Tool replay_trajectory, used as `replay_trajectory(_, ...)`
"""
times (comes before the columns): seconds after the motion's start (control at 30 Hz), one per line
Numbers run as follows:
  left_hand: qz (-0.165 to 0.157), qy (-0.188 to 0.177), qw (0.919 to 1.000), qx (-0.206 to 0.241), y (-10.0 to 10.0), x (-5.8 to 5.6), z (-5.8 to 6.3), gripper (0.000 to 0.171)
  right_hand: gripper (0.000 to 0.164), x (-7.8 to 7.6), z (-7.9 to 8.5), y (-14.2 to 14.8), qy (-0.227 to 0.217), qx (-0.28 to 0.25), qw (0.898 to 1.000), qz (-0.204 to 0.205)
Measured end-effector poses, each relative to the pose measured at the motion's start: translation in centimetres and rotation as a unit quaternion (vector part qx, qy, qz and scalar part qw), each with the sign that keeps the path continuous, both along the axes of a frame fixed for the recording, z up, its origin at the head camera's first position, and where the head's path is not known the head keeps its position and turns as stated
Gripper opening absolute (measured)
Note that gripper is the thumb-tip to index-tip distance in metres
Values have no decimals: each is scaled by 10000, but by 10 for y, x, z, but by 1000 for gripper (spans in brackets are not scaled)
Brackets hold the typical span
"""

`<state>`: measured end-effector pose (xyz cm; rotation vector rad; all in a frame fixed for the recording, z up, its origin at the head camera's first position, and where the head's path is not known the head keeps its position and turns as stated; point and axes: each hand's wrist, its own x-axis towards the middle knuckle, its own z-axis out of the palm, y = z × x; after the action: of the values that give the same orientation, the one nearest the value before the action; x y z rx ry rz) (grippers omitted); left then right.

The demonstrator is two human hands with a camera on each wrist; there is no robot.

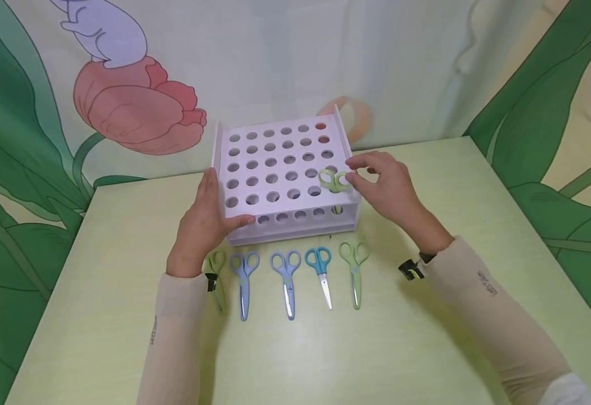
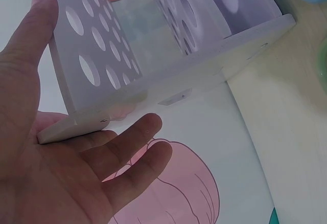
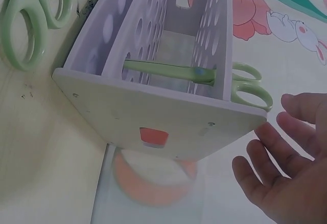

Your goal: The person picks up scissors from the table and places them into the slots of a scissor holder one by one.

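My left hand rests against the left side of a white rack with rows of round holes. Its thumb lies over the front edge and the fingers stretch along the side wall; in the left wrist view several fingers stand off that wall. Green-handled scissors stand in a front right hole, blades down through both shelves and handles on top. Beside those handles is my right hand, thumb and forefinger spread around the rack's right edge. In the right wrist view its fingers are relaxed, with a small gap to the handle.
In front of the rack lies a row of scissors: green, teal, two blue-purple pairs, and another green pair partly behind my left wrist. A printed curtain hangs close behind the rack.
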<state>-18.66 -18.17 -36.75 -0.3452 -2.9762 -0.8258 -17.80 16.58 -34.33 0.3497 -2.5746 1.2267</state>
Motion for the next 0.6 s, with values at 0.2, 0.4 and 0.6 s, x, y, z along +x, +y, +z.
replay_trajectory(0.2, -4, -22, 10000, -48, 0, 0, 1, 128, 34, 7, -4, 11, 45, -333, 9994, 19)
replay_trajectory(0.4, 14, -73, 9999, -155, 1, -1, 2, 129, 38, 19, -18, 30, -264, -535, 9982, -9)
replay_trajectory(0.6, 41, -111, 9997, -204, 1, -1, 2, 129, 38, 29, -39, 49, -670, -498, 9965, -30)
